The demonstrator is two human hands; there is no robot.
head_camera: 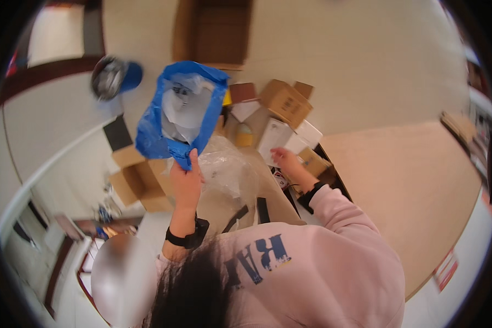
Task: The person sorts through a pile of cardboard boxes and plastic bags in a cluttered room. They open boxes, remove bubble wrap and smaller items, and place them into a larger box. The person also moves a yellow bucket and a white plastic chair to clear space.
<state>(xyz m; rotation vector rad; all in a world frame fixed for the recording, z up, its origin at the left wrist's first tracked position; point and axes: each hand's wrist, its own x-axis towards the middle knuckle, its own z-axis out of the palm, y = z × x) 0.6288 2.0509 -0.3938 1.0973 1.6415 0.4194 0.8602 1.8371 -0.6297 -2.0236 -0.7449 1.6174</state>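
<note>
My left hand pinches the lower corner of a blue plastic bag, thumb on top. The bag has a clear or whitish middle with some dark print, and it hangs up and away from me. My right hand is loosely bent at the edge of a white box, with nothing visible in its grasp; whether the fingers touch the box is blurred. Between my hands lies crumpled clear plastic wrap over a brown surface.
A printed cardboard box leans beyond the white box. An open carton sits left of my left hand, and a tall open carton stands at the far side. A bin with a bag liner is at upper left. A pale tabletop spreads right.
</note>
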